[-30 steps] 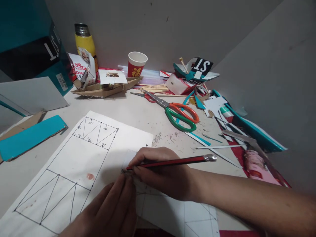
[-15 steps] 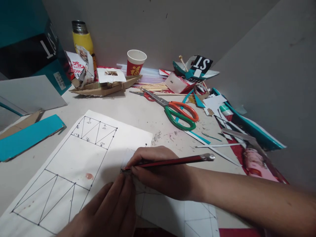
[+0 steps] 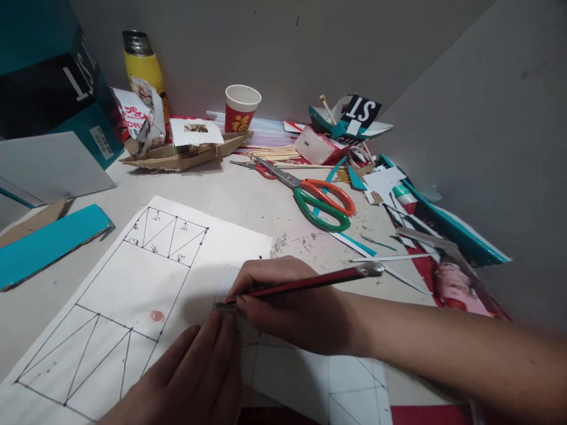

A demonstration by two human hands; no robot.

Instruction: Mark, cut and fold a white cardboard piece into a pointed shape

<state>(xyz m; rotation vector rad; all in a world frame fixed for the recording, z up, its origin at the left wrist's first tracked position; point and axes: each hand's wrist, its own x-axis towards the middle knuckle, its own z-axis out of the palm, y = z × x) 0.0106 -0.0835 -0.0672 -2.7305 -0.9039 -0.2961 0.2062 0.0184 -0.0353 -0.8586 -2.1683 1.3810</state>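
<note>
My right hand [image 3: 287, 307] is closed around a red and black pencil [image 3: 305, 282], its silvery end pointing right and its tip low over the paper. My left hand [image 3: 201, 366] lies with fingers stretched out and side by side, fingertips close to the pencil tip. What lies under those fingertips is hidden; a faint pale edge shows just above them. Beneath both hands is white paper [image 3: 283, 378] with ruled lines, partly covered. Left of it, a paper drawing [image 3: 128, 277] carries black lines, triangles and small handwritten marks.
Scissors [image 3: 322, 203] with green and orange handles lie beyond my hands. A cardboard boat [image 3: 177, 158], a red paper cup [image 3: 241, 112] and a yellow bottle [image 3: 144, 68] stand behind. Teal card strip [image 3: 55, 242] lies left; a knife [image 3: 420, 238] and scraps lie right.
The view has shifted slightly, so everything sits a little further left. The pencil's back end has tipped up slightly; both hands stay in nearly the same place on the paper.
</note>
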